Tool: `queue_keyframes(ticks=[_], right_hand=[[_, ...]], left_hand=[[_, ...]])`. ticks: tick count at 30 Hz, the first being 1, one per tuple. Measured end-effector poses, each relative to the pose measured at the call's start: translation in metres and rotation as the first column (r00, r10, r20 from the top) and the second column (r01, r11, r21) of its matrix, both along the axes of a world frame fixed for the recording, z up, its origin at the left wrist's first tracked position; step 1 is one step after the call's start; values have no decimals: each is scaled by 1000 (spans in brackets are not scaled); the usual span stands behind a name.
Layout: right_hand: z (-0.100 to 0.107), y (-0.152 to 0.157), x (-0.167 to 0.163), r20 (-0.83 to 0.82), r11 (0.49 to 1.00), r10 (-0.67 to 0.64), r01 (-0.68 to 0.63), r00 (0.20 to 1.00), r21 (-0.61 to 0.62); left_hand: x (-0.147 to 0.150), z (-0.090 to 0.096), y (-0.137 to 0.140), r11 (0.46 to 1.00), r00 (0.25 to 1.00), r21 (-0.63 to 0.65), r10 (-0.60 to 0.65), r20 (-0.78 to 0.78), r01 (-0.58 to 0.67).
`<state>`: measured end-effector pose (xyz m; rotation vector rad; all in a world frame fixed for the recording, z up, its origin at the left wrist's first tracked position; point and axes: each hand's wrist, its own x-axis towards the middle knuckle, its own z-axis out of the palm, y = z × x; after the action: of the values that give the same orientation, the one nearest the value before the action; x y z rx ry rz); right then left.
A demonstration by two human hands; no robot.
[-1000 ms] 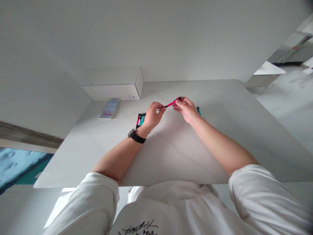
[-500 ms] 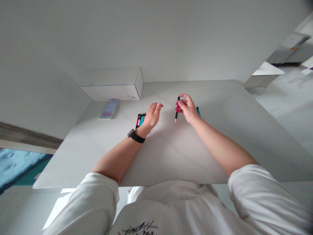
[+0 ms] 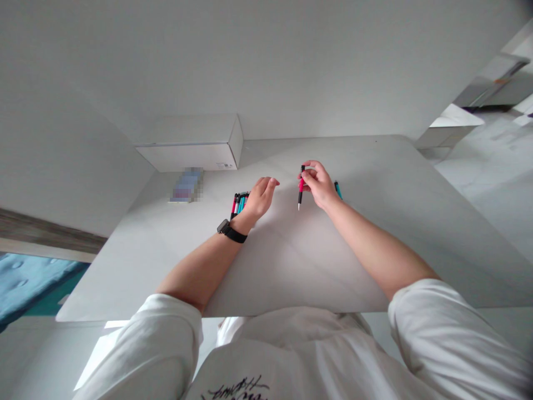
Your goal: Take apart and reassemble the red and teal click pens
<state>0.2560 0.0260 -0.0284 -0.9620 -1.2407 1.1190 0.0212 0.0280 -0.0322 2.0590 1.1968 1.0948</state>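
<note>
Between the thumb and fingers of my right hand (image 3: 318, 186) is a red and black pen (image 3: 301, 188), held nearly upright with its silver tip pointing down. Beside that hand, a teal pen (image 3: 338, 190) lies on the table, partly hidden behind the wrist. My left hand (image 3: 261, 197) rests near the middle with its fingers stretched out, and no object shows in it. Several red, teal and black pens (image 3: 238, 204) lie side by side just left of it, partly covered by the hand and wrist.
A white box (image 3: 187, 157) stands at the back left of the white table (image 3: 291, 266), against the wall. In front of it lies a flat, pixelated item (image 3: 186, 185). A black watch (image 3: 231, 230) is on my left wrist.
The red and black pen has shifted very slightly in my right hand, its tip a touch lower. My left hand has barely moved.
</note>
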Motion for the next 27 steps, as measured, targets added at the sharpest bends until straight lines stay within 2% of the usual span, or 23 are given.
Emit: queue_keyframes(ticks=[17, 22, 27], right_hand=[[5, 2, 4, 14, 999, -32, 32, 999, 0], [25, 4, 24, 64, 995, -91, 89, 994, 34], [53, 6, 60, 156, 976, -216, 209, 964, 62]], left_hand=[[0, -1, -1, 999, 998, -13, -37, -51, 36], [0, 0, -1, 999, 998, -7, -43, -47, 42], [0, 3, -5, 999, 997, -17, -49, -55, 48]])
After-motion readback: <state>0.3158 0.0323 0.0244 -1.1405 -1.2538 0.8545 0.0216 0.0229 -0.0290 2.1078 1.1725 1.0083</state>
